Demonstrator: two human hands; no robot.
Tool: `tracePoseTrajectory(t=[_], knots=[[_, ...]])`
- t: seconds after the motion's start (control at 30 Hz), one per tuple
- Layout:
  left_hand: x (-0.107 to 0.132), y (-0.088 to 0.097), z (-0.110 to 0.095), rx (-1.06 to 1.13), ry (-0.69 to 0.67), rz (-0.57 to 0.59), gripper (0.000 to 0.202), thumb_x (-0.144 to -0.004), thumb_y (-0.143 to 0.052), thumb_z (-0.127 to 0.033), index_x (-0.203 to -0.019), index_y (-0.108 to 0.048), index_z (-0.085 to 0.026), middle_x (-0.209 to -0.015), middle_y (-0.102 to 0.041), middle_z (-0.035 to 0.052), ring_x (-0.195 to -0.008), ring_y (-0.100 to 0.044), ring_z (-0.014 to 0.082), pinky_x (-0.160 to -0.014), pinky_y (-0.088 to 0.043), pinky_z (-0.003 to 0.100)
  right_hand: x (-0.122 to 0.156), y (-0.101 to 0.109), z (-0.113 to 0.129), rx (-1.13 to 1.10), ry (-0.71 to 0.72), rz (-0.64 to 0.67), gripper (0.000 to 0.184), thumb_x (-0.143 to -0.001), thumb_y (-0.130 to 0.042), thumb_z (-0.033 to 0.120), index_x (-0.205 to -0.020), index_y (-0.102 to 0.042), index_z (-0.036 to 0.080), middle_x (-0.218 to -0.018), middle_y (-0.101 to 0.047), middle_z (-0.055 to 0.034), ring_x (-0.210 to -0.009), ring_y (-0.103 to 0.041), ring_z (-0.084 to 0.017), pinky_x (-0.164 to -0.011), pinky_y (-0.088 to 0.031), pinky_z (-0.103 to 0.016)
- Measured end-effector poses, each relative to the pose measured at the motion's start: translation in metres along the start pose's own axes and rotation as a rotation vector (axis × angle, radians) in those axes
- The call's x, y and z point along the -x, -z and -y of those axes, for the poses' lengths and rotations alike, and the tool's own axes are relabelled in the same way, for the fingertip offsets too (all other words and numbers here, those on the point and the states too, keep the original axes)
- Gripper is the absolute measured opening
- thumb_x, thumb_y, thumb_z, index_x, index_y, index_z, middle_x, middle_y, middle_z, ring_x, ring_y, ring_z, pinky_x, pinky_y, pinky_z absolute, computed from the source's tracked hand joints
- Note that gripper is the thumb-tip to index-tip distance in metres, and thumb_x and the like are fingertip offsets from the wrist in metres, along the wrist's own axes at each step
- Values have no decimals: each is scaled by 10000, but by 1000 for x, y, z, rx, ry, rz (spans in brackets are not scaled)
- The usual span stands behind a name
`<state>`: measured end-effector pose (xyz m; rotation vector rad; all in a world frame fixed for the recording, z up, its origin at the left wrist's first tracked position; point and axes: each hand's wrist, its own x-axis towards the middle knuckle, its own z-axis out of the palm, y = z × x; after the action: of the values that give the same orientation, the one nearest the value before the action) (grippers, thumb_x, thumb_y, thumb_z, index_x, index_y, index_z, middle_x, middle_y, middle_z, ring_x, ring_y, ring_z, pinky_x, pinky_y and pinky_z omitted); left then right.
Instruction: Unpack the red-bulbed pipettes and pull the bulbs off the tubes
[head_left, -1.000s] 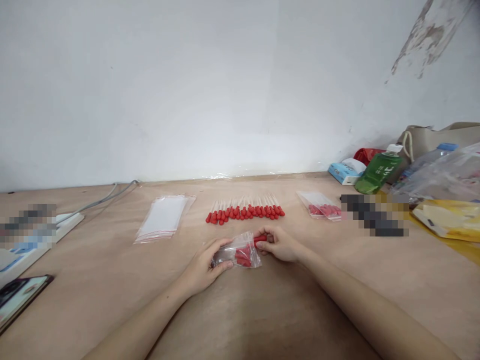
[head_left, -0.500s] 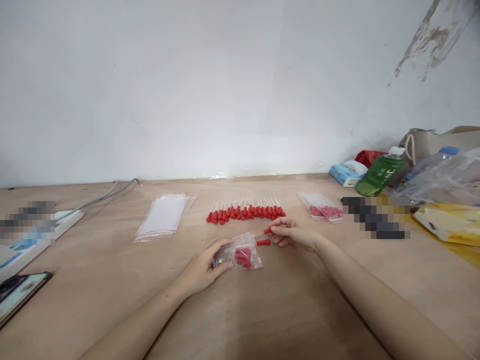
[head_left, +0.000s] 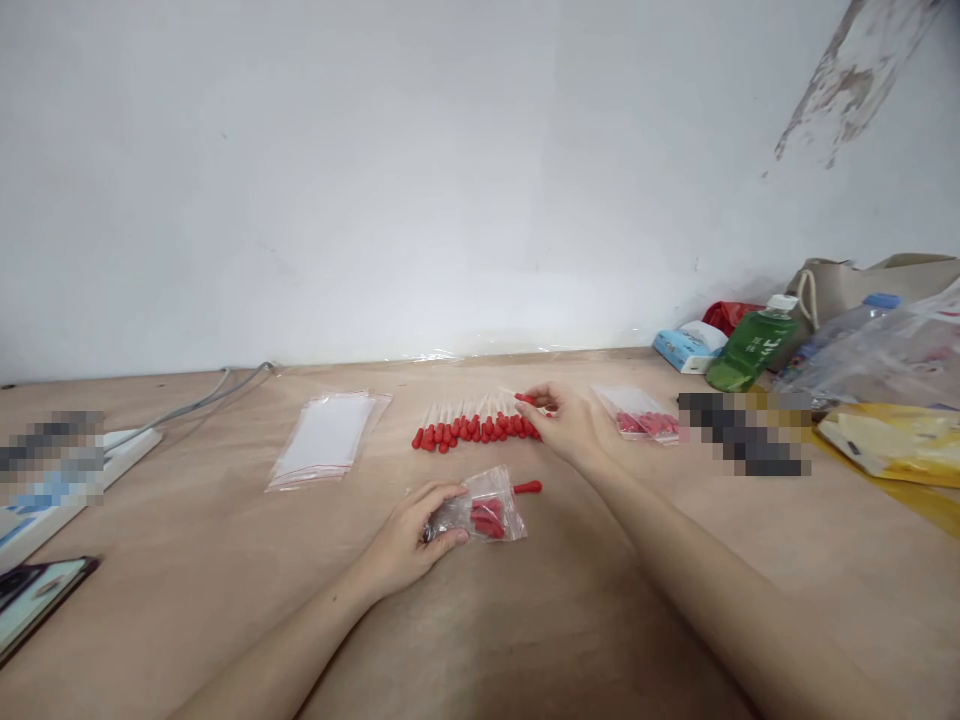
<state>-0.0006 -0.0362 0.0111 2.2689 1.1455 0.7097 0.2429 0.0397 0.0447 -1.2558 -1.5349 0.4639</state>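
Note:
My left hand (head_left: 420,525) is closed around the near-left end of a clear zip bag (head_left: 504,487) on the table. Inside the bag lie several red rubber bulbs (head_left: 487,518). At its right edge sticks out another red bulb (head_left: 529,487), partly hidden by the plastic. Between the fingertips of my right hand (head_left: 559,420) is a dropper (head_left: 525,398), gripped by its red bulb with its clear tube pointing away. That hand is over the right end of a row of droppers (head_left: 472,428), their red bulbs toward me, and hides some of them.
A stack of flat clear bags (head_left: 322,435) lies on the left. To the right are filled bags (head_left: 645,425) with red bulbs, a blurred dark object (head_left: 742,435), a tissue pack (head_left: 686,350) and a green bottle (head_left: 754,345). A phone (head_left: 41,600) rests at the left edge.
My right hand has moved forward and left with the dropper, from beside the zip bag to the right end of the row. My left hand stays on the bag.

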Motion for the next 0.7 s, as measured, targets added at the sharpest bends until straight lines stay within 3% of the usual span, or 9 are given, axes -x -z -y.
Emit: tracePoseTrajectory(t=[0.17, 0.33, 0.43, 0.57, 0.7], knots=[[0, 1, -1, -1, -28, 6, 363, -797, -524, -331, -1144, -483, -230, -1171, -520, 63, -1061, -492, 192, -903, -408, 333, -3, -37, 5, 368, 127, 34, 129, -776, -530, 301, -849, -601, 222, -839, -654, -26, -864, -547, -191, -750, -388, -324], [0, 2, -4, 1, -44, 1, 353, -789, -537, -296, -1132, -491, -231, -1148, -529, 57, -1051, -491, 190, -898, -405, 329, 3, -50, 9, 554, 137, 113, 221, -764, -549, 415, -833, -629, 221, -874, -643, -59, -912, -511, -238, -782, -329, -374], [0, 3, -5, 7, -42, 12, 350, -794, -527, -310, -1134, -491, -232, -1148, -528, 60, -1038, -497, 190, -885, -411, 325, 11, -41, 7, 430, 157, 146, 244, -788, -518, 419, -879, -636, 226, -915, -629, -57, -915, -513, -218, -776, -343, -344], [0, 3, -6, -8, -47, 8, 344, -790, -531, -304, -1125, -500, -231, -1145, -536, 55, -1038, -501, 184, -885, -412, 314, 31, -12, -5, 304, 174, 143, 166, -799, -497, 312, -813, -618, 200, -827, -622, -45, -827, -531, -180, -760, -369, -313], [0, 2, -5, -14, -15, 10, 357, -791, -527, -330, -1132, -494, -231, -1160, -536, 57, -1042, -506, 191, -872, -425, 318, 57, 16, -17, 234, 146, 345, 174, -752, -552, 361, -775, -609, 198, -765, -614, -33, -732, -533, -163, -689, -396, -291]])
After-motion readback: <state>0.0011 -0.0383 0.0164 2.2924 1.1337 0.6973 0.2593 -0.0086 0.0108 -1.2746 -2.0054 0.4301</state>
